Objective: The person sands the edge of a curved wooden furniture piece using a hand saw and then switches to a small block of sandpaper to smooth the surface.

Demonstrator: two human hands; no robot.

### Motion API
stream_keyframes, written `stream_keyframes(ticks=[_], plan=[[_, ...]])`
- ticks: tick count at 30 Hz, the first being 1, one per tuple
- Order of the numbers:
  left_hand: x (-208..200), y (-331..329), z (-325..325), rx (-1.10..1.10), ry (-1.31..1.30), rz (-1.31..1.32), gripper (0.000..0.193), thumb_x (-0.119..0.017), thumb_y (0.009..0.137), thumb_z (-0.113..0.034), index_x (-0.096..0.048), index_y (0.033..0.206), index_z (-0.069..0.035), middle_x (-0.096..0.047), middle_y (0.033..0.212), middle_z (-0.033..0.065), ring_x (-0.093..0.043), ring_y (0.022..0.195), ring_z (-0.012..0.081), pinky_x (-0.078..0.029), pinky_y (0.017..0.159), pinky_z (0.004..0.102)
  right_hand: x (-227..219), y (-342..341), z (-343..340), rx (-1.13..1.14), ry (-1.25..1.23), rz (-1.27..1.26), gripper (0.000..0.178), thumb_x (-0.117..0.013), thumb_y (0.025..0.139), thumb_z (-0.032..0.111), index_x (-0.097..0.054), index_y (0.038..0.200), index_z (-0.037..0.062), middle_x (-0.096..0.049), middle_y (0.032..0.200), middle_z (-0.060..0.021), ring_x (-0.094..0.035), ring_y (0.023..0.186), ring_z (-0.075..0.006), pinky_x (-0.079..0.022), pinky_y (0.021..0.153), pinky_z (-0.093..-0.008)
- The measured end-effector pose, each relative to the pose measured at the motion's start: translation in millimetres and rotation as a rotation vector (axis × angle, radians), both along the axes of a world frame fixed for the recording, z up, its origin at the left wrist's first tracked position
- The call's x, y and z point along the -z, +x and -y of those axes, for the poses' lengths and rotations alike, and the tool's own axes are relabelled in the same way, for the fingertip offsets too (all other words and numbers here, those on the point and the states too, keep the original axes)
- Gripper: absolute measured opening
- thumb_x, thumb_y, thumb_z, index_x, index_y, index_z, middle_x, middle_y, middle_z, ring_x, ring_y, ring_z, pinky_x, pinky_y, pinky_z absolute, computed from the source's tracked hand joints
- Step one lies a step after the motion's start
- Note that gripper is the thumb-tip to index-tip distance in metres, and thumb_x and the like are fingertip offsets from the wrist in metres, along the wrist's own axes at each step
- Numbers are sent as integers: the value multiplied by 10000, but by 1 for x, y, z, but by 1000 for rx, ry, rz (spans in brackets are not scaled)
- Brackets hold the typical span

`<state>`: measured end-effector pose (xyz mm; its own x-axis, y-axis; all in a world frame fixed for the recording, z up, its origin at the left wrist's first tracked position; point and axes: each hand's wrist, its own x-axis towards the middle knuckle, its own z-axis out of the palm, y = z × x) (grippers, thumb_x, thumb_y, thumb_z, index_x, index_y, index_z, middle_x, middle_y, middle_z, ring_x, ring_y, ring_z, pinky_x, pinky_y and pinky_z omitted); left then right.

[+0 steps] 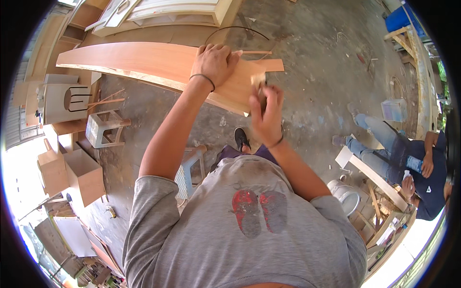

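A long light-brown wooden panel [139, 58] stretches from the upper left to the centre. My left hand [215, 67] is closed on it, with the fingers bent over its far edge. That hand wears a dark band at the wrist. My right hand [268, 113] is closed around a small tool with a pale end [258, 79], at the panel's right end. It looks like a brush, but blur hides its exact kind. Beyond the panel's right end, a flat wooden strip [271, 65] sticks out.
A pale cabinet [177, 12] stands beyond the panel. Stools [106, 128] and wooden boxes [82, 175] are at the left. At the right, another person [413, 158] sits holding a bottle [414, 164], near a white bucket [345, 196]. A blue drum [401, 20] is far right.
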<state>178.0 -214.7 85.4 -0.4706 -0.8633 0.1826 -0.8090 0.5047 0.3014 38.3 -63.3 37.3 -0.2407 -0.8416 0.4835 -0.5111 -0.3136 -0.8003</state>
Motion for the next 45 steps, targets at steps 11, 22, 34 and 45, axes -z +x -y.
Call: stream_keyframes(ticks=[11,22,34,45], plan=[[-4,3,4,-5,23,68,452,-437,968,-438,-665,858,-64,-669,990,139,-580,1044,325,-373,964,441,-11,1,31,137,46,15,318,-624,915,182,-539,1166,7,-497,1087,-245,-498,1013,-394,-429,878,-441],[0,1,7,25,-25,44,442,-432,976,-435,-644,831,-76,-656,957,133,-580,1020,318,-374,946,448,-17,-7,51,220,-78,-28,279,-651,894,166,-573,1113,12,-531,987,-234,-505,918,-368,-424,771,-450],[-5,4,12,15,53,81,411,-456,979,-411,-606,830,-58,-646,966,128,-571,1015,326,-362,951,451,-15,-1,42,125,-29,23,296,-665,874,128,-614,1149,34,-564,936,-145,-503,901,-334,-431,762,-415],[1,5,14,6,21,73,418,-457,978,-423,-583,807,-63,-638,957,123,-570,1017,321,-367,938,446,-23,24,-7,140,13,136,309,-666,896,173,-640,1153,3,-602,1041,-215,-583,947,-326,-495,792,-381]])
